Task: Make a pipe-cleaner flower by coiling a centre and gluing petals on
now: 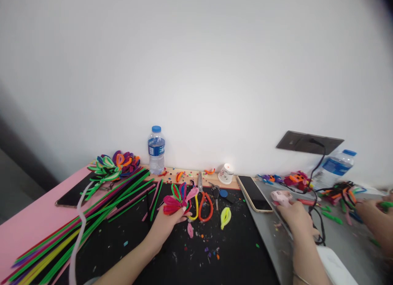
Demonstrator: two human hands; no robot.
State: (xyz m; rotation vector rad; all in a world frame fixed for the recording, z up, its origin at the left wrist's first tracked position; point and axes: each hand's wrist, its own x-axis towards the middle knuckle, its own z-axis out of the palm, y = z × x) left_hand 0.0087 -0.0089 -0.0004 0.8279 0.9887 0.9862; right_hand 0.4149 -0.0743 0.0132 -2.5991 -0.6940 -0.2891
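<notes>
My left hand is closed around the base of a pipe-cleaner flower with magenta, green, blue and pink petal loops. At the right, my right hand is closed on a pink tool that looks like a hot glue gun; its shape is partly hidden. Scissors with red and yellow handles lie just behind the flower. A yellow pipe-cleaner petal and a small pink petal loop rest on the black mat.
Long pipe cleaners spread across the left, beside finished flowers and a dark phone. Along the wall stand a water bottle and paper cup. Another phone, keys, a black cord and a co-worker's hand are rightward.
</notes>
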